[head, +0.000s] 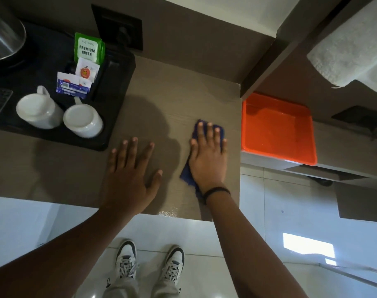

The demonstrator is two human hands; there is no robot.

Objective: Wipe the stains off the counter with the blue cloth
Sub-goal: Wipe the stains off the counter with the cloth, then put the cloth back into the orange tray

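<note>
The blue cloth (187, 174) lies flat on the brown counter (161, 100) near its right end. My right hand (208, 157) presses down on the cloth with fingers spread, covering most of it; blue shows past the fingertips and beside the wrist. My left hand (131, 171) rests flat on the bare counter to the left of the cloth, fingers apart, holding nothing. A wet, shiny patch (169, 211) shows at the counter's front edge. I cannot make out distinct stains.
A black tray (116, 87) at the left holds two upturned white mugs (82, 120), tea sachets (87, 48) and a steel kettle (4, 39). An orange tray (277, 127) sits on a lower shelf right of the counter. A white towel (351, 46) hangs at top right.
</note>
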